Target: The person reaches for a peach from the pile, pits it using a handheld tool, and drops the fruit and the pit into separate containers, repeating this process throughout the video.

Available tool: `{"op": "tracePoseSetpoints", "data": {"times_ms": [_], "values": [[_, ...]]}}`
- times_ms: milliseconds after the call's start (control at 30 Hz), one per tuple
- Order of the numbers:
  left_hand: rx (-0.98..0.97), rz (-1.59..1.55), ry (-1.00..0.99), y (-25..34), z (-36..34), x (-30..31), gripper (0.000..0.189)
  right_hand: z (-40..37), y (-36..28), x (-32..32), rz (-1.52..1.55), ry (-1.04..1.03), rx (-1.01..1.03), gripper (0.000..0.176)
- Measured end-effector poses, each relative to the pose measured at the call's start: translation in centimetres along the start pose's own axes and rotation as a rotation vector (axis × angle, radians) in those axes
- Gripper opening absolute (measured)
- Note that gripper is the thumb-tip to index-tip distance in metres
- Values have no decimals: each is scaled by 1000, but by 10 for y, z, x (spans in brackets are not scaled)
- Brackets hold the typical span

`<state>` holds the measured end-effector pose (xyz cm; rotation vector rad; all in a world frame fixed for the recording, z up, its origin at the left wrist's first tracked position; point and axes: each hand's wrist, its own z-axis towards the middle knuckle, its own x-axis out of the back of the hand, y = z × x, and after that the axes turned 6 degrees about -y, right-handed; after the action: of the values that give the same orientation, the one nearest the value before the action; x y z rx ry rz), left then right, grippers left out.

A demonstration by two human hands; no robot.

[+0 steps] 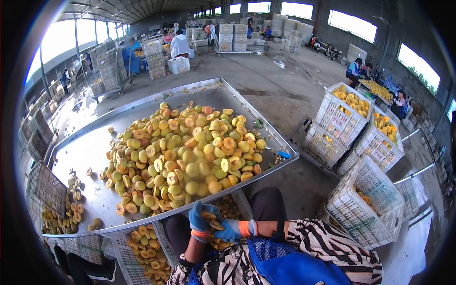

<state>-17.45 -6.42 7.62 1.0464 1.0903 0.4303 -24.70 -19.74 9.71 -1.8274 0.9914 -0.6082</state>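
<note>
Both my hands wear blue gloves with orange cuffs and meet over my lap, just beyond the near edge of a metal table. My left hand has its fingers wrapped round a brownish-orange fruit half. Against it, my right hand is closed on another fruit piece; the pieces lie close together between the gloves. A large heap of yellow-green and orange fruit halves covers much of the table. Below my hands, a crate of fruit halves is partly hidden by the gloves.
White crates of fruit are stacked at the right, with a tilted crate nearer me. Another crate of halves stands below the table's front edge. A blue object lies at the table's right corner. Several people work farther back.
</note>
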Motion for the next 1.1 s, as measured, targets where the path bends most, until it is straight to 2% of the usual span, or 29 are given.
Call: {"op": "tracePoseSetpoints", "data": {"times_ms": [33, 67, 133, 167, 233, 300, 367, 400, 433, 467, 500, 533, 567, 600, 633, 700, 767, 833, 867, 900, 933, 967, 1033, 1067, 1100], "values": [[0, 2, 0, -1, 1, 0, 59, -5, -8, -1, 152, -71, -116, 20], [33, -130, 46, 0, 2, -5, 59, -4, -7, -1, 154, -71, -116, 20], [149, -367, 164, 5, 3, -18, 56, -3, -2, 2, 585, -238, -137, 18], [153, -366, 163, 9, 3, -21, 56, -3, -2, 4, 589, -236, -137, 18], [166, -427, 139, 14, 5, -23, 55, -3, -5, 11, 749, -375, -188, 17], [160, -354, 203, -10, 13, -1, 53, -2, 0, 13, 777, -429, -164, 16], [86, -293, -30, -28, 16, 18, 56, -6, 1, 17, 745, -466, -175, 15], [148, -392, 17, -20, 13, 9, 54, -8, -3, 14, 585, -349, -170, 15], [208, -296, 72, -18, 11, 9, 51, -3, 5, 15, 459, -285, -166, 16], [302, -408, 0, -1, 9, -2, 47, 1, 13, 18, 373, -258, -132, 20], [205, -339, 54, -17, -11, 4, 42, 4, 17, 20, 345, -261, -113, 21], [136, -248, 108, -32, -32, 14, 39, 4, 21, 19, 440, -360, -79, 20], [202, -404, -32, -7, 6, 6, 37, 4, 24, 22, 541, -451, -38, 20], [-45, -15, 75, -17, 9, 9, 41, 2, 12, 19, 817, -512, -169, 16], [170, -436, -100, 6, 5, -6, 43, -2, 2, 14, 745, -502, -154, 15], [222, -483, -127, 8, 7, 7, 58, 0, 2, 10, 826, -583, -132, 16], [219, -491, 51, 9, 2, 1, 58, -3, 2, 11, 784, -658, -35, 17], [147, -463, 48, 2, 4, 4, 56, 9, 16, 17, 934, -827, -56, 17], [136, -433, 58, -3, 4, 5, 55, 14, 25, 19, 1077, -830, -165, 18], [30, -265, 292, 5, 0, -15, 55, 28, 38, 19, 1304, -1134, -52, 18], [77, -331, 296, 8, 1, -16, 54, 25, 36, 22, 1180, -947, -115, 15], [115, -427, 127, -8, 6, -1, 54, 17, 27, 19, 1176, -955, -133, 15], [257, -596, 236, -9, 11, -4, 53, -3, 7, 21, 716, -491, -146, 11], [249, -615, 160, -13, 12, 2, 52, -4, 2, 21, 580, -387, -182, 13], [279, -666, 185, -13, 13, 3, 48, 2, 6, 22, 530, -354, -231, 15]]}}
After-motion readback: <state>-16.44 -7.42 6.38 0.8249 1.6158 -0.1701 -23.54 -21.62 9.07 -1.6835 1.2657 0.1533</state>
